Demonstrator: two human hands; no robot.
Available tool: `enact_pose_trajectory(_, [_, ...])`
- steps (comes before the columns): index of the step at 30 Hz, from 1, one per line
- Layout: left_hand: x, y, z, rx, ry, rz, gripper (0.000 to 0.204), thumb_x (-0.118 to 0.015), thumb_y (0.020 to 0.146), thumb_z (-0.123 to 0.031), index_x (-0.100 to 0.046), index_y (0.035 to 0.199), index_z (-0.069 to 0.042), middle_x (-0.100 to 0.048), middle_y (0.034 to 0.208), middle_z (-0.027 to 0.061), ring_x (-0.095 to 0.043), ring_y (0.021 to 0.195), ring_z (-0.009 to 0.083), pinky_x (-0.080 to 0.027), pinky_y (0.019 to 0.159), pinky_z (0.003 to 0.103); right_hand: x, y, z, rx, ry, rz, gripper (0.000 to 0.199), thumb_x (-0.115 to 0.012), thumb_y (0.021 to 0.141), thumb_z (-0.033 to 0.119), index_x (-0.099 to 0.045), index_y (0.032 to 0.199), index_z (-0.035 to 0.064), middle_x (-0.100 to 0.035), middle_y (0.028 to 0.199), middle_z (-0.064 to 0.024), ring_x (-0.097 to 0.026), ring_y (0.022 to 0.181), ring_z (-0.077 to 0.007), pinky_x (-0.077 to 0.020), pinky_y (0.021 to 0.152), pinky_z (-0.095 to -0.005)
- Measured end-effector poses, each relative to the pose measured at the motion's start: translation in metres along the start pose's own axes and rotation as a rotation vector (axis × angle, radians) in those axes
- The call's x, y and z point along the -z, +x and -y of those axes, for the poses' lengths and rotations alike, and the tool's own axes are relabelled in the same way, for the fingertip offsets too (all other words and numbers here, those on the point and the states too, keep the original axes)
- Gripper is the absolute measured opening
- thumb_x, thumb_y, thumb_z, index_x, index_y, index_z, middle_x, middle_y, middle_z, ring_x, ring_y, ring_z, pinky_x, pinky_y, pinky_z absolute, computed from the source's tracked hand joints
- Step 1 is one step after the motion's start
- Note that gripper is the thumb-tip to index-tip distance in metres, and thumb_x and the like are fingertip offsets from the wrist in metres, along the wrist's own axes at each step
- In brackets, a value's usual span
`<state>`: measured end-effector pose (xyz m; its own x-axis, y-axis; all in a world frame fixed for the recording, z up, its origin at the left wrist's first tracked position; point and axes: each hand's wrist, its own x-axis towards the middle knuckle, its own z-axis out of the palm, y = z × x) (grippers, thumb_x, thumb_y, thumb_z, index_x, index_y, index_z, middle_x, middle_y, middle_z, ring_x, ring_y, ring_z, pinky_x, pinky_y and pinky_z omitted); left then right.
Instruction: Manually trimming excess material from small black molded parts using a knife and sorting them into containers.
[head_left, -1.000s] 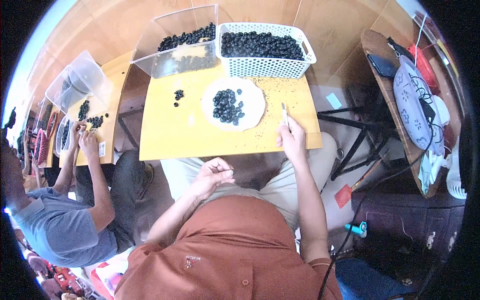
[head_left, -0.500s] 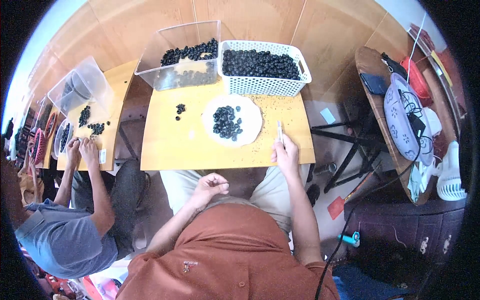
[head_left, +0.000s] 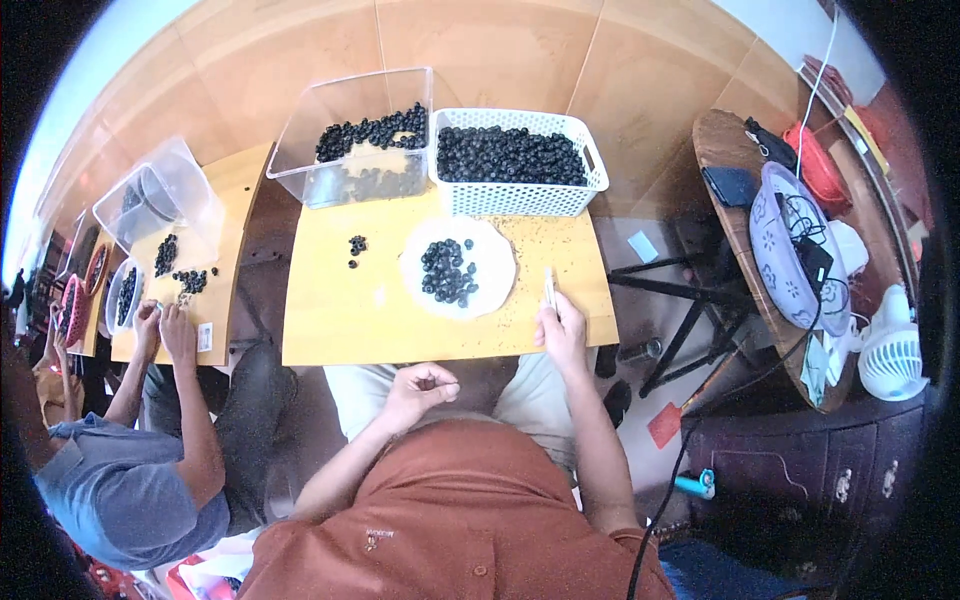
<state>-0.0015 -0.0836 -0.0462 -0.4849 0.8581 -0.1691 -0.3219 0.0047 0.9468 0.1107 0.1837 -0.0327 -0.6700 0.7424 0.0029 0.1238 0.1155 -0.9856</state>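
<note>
My right hand (head_left: 563, 330) rests at the table's right front edge, closed around a slim silver tool (head_left: 549, 287) that points away from me. Over my lap, my left hand (head_left: 421, 392) has thumb and fingertips pinched together; a tiny dark speck shows at the tips, too small to name. Between and beyond the hands, a white plate (head_left: 498, 290) holds a loose heap of small round black pieces (head_left: 447, 272), some of them shiny. Several more black pieces (head_left: 356, 246) lie left of the plate on the wooden table (head_left: 340, 320).
At the table's back stand a clear plastic bin (head_left: 350, 100) and a white perforated basket (head_left: 515, 202), both with black pieces. Dark crumbs dot the tabletop's right side. A co-worker's hands (head_left: 165, 325) work at the left table. A side table (head_left: 735, 215) bears a purple basin (head_left: 775, 260) and a white fan (head_left: 893, 350).
The table and everything on it sit slightly lower in the picture, as the view has tilted up. My left hand remains pinched, and my right hand still holds the slim silver tool.
</note>
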Motion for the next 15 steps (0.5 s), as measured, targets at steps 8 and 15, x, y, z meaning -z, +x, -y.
enact_pose_trajectory(8, [-0.038,0.120,-0.131,-0.508,0.551,-0.132,0.007,-0.073,0.089,-0.006,-0.071,0.091,0.000,-0.071,0.086,0.0048,-0.064,0.078,0.0103,-0.052,0.071,0.026,0.004,-0.001,0.001,0.030,-0.030,0.000,0.018,-0.049,0.101,0.013,-0.059,0.091,0.0011,-0.055,0.062,-0.0019,-0.055,0.051,-0.0098,-0.0448,0.045,-0.0278])
enact_pose_trajectory(15, [-0.040,0.256,-0.218,-0.717,0.980,-0.206,0.020,-0.074,0.086,-0.014,-0.072,0.102,-0.003,-0.073,0.084,0.0127,-0.070,0.076,0.0202,-0.055,0.070,0.034,-0.003,-0.005,0.009,0.003,0.012,-0.017,0.018,-0.049,0.100,0.011,-0.056,0.086,0.0027,-0.054,0.061,-0.0015,-0.055,0.051,-0.0093,-0.0450,0.047,-0.0273])
